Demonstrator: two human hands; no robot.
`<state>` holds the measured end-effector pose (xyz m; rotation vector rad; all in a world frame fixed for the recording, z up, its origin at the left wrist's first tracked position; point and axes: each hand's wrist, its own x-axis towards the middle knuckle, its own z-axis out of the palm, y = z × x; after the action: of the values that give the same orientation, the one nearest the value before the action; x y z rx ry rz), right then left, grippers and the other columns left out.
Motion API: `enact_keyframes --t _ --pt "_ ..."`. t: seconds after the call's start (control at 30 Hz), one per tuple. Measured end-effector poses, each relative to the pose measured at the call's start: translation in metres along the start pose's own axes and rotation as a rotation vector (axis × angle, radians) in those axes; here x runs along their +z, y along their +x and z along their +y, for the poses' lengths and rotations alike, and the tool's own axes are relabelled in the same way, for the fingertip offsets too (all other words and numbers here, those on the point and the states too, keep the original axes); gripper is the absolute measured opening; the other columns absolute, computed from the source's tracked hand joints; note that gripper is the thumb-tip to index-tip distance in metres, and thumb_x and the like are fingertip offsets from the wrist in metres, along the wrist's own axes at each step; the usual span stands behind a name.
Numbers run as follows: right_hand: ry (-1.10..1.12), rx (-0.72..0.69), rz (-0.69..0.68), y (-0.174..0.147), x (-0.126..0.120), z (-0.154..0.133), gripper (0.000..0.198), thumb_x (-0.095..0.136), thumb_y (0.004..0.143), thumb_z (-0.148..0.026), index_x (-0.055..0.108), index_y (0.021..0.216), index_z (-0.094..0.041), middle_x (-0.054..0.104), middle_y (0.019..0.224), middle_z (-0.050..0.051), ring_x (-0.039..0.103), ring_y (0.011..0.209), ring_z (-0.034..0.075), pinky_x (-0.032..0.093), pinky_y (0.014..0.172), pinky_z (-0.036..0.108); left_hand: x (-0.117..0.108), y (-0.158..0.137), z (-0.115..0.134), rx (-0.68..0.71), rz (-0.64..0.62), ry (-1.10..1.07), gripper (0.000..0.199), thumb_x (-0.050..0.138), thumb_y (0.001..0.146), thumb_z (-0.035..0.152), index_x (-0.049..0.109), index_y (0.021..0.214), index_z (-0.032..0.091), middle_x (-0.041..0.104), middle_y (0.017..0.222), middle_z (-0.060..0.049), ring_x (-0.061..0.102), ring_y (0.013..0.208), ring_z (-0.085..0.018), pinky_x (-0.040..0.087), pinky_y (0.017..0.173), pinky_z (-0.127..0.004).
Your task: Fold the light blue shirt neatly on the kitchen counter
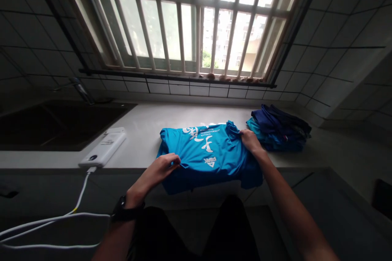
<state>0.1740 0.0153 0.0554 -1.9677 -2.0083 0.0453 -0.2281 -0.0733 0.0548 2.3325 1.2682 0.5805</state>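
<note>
A blue T-shirt (196, 157) with white lettering lies across the counter, its near side hanging over the front edge. My left hand (165, 167) is closed in a pinch on the fabric at the near left of the shirt. At the right, my right hand (250, 140) pinches the bunched cloth near the collar. Beyond that hand, to the right, sits a pile of folded clothes (280, 128) in dark blue and teal, apart from the shirt.
A white power bank (104, 147) with a white cable (82, 191) plugged in lies left of the shirt. Farther left is a dark sink (61, 124) with a faucet (82, 90). A barred window (196, 28) rises behind the white counter (147, 116).
</note>
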Motion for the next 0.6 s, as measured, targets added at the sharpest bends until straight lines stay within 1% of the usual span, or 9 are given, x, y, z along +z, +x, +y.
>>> enact_keyframes --t 0.07,0.13,0.2,0.27,0.33,0.37,0.43,0.5,0.6 --pt "-0.027 0.168 0.044 0.0 -0.005 0.004 0.037 0.047 0.092 -0.008 0.08 0.107 -0.01 0.077 0.111 0.021 0.073 0.107 0.028 0.051 0.096 0.03 -0.009 -0.001 0.005 -0.04 -0.099 -0.084 0.032 0.06 0.094 0.049 0.073 0.09 0.02 0.071 0.081 -0.002 0.064 0.072 -0.017 0.049 0.067 -0.026" --pt "-0.033 0.268 0.072 -0.001 -0.007 0.005 0.032 0.05 0.09 -0.013 0.08 0.102 -0.01 0.077 0.11 0.023 0.073 0.106 0.032 0.053 0.094 0.033 -0.015 0.001 0.009 -0.082 -0.162 -0.149 0.04 0.059 0.094 0.056 0.075 0.095 0.02 0.071 0.077 -0.002 0.064 0.069 -0.017 0.049 0.063 -0.026" --pt "-0.013 0.218 0.138 -0.002 -0.006 0.003 0.036 0.05 0.089 -0.013 0.077 0.113 -0.009 0.073 0.126 0.022 0.069 0.118 0.032 0.051 0.1 0.035 -0.017 0.007 0.008 -0.105 -0.066 -0.13 0.044 0.053 0.096 0.058 0.075 0.101 0.021 0.074 0.083 -0.004 0.068 0.074 -0.02 0.053 0.067 -0.028" --pt "0.017 0.056 0.163 -0.001 -0.003 0.0 0.049 0.049 0.09 -0.013 0.066 0.136 -0.01 0.061 0.149 0.019 0.057 0.137 0.029 0.045 0.111 0.035 -0.013 0.015 0.001 -0.103 0.128 0.03 0.041 0.053 0.097 0.053 0.075 0.11 0.021 0.077 0.103 -0.009 0.071 0.095 -0.025 0.057 0.084 -0.036" --pt "0.027 -0.076 0.031 0.001 -0.001 -0.003 0.055 0.049 0.096 -0.019 0.054 0.15 -0.013 0.051 0.16 0.016 0.047 0.148 0.025 0.039 0.119 0.034 -0.005 0.021 -0.01 -0.121 0.246 0.257 0.04 0.059 0.093 0.047 0.073 0.122 0.023 0.07 0.134 -0.012 0.063 0.124 -0.033 0.052 0.103 -0.046" --pt "0.013 -0.093 -0.058 0.003 -0.001 -0.004 0.054 0.049 0.099 -0.024 0.052 0.152 -0.014 0.05 0.161 0.015 0.046 0.149 0.025 0.038 0.12 0.036 -0.001 0.022 -0.016 -0.149 0.246 0.351 0.043 0.061 0.092 0.044 0.071 0.128 0.024 0.064 0.145 -0.013 0.057 0.134 -0.035 0.049 0.109 -0.049" --pt "-0.062 -0.044 -0.182 0.004 -0.003 -0.006 0.05 0.045 0.104 -0.031 0.056 0.149 -0.014 0.054 0.157 0.017 0.05 0.146 0.028 0.039 0.119 0.039 0.005 0.02 -0.024 -0.236 0.183 0.459 0.048 0.06 0.094 0.043 0.066 0.138 0.025 0.055 0.157 -0.013 0.049 0.144 -0.036 0.046 0.112 -0.051" --pt "-0.164 0.043 -0.187 0.002 -0.007 -0.01 0.048 0.041 0.106 -0.032 0.061 0.143 -0.01 0.055 0.154 0.021 0.052 0.144 0.031 0.039 0.119 0.042 0.007 0.015 -0.026 -0.315 0.124 0.504 0.049 0.052 0.099 0.045 0.063 0.142 0.025 0.053 0.159 -0.011 0.051 0.144 -0.034 0.048 0.111 -0.049" --pt "-0.225 0.082 -0.103 -0.012 -0.013 -0.023 0.05 0.041 0.106 -0.029 0.058 0.147 -0.007 0.046 0.161 0.024 0.045 0.149 0.033 0.038 0.119 0.043 0.001 0.01 -0.022 -0.371 0.125 0.578 0.046 0.042 0.103 0.047 0.068 0.135 0.024 0.063 0.147 -0.012 0.062 0.128 -0.033 0.049 0.106 -0.05"
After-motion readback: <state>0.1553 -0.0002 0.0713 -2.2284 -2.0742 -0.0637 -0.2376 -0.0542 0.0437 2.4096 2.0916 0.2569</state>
